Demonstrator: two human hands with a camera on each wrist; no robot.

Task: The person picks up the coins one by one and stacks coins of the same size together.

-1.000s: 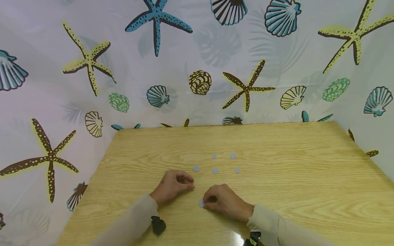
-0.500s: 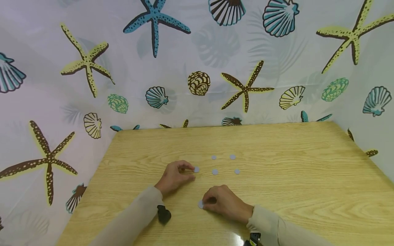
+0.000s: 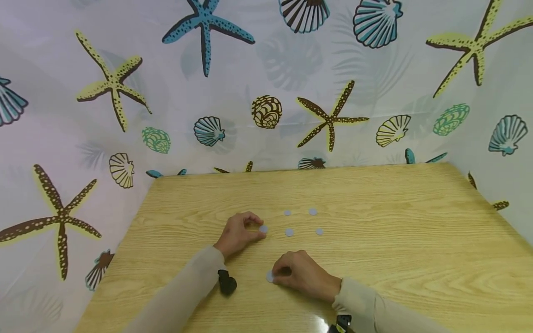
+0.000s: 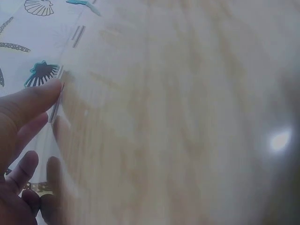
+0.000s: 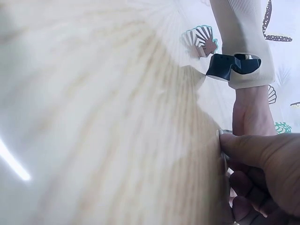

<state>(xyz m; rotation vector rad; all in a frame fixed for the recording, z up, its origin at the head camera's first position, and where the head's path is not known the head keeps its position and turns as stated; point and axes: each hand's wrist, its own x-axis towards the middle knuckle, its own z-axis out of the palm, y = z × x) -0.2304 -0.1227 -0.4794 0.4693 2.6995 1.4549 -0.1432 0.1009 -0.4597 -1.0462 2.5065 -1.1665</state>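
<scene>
Thumb and index finger of my left hand (image 3: 238, 235) bracket a small flat grey disc (image 3: 263, 229) lying on the wooden table (image 3: 416, 259), pinching it by its edges. My right hand (image 3: 307, 276) pinches a second grey disc (image 3: 269, 276) nearer the front; part of that disc hides under the fingertips. Seen from the right wrist, its thin edge (image 5: 219, 133) shows at the thumb tip. In the left wrist view, the left thumb (image 4: 35, 99) reaches down to a disc seen edge-on, close to the table surface.
Several more discs lie behind and right of the left hand: two in the back row, one left (image 3: 288, 212) and one right (image 3: 313, 212), and two in front, a left one (image 3: 289, 232) and a right one (image 3: 319, 231). A patterned cloth (image 3: 233, 101) borders the table.
My left hand has moved forward from the table beside the right hand to the leftmost disc, its thumb and index now around it. The right hand stays at its disc.
</scene>
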